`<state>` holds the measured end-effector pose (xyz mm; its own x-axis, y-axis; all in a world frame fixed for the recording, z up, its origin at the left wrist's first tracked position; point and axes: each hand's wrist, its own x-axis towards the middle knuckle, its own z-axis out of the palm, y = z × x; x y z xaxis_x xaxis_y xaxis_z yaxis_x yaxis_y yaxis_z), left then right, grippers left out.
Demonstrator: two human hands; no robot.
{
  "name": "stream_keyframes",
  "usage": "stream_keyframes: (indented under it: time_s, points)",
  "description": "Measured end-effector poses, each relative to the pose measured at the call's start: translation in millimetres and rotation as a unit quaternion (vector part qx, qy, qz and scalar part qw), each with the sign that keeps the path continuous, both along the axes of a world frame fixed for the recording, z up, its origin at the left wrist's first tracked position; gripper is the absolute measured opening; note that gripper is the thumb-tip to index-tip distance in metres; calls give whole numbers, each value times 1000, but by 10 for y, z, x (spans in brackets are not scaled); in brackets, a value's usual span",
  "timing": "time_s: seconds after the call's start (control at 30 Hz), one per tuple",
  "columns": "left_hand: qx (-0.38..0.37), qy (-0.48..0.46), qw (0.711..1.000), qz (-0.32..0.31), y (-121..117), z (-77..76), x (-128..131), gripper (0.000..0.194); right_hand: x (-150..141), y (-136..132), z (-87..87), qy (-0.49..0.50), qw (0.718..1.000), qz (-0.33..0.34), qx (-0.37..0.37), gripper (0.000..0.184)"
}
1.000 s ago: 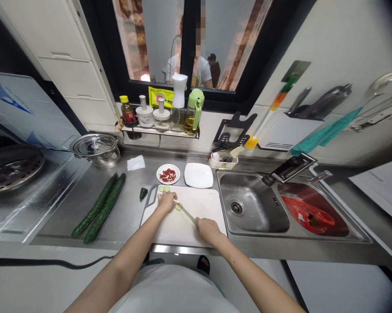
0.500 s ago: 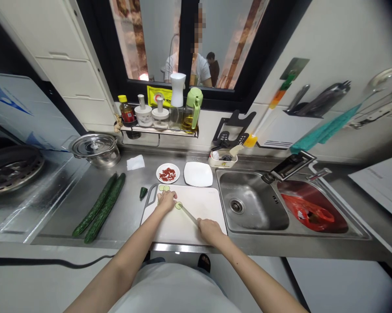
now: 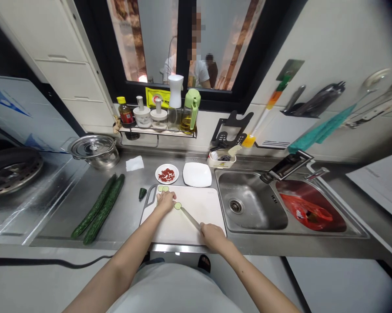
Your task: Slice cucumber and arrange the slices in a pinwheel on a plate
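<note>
Sliding off the round, pale green cucumber slice, the narrow metal knife gripped in our right hand now ends just beside it; the slice seems freed. Our left hand, fingers bent, rests on the rectangular white board; we cannot tell whether it pinches anything. Leftward lie two long, bumpy, dark green cucumbers.

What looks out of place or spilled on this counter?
I see nothing spilled or damaged. One small oddity: a dark green stub, possibly a cucumber end, lies on the steel counter, left of the cutting board, while the pale slices lie on the board.
</note>
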<state>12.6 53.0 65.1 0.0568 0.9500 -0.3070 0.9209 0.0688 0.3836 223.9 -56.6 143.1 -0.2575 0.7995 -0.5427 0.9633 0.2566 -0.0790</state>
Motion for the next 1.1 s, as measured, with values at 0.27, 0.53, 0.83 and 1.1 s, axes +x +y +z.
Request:
stream_keyframes:
  time_s: [0.27,0.53,0.83,1.1]
  points:
    - [24,0,1000,-1,-66,31,8,16,49,-98,-72,11,1000,-29,3,31]
    - [55,-1,998,-15,-153,44,13,18,54,-108,-77,55,987,-146,41,33]
    - [71,8,997,-25,-216,103,31,19,-153,59,-254,74,972,-215,60,32]
    - [48,7,998,-37,-300,154,95,19,-176,137,-270,70,969,-230,62,30]
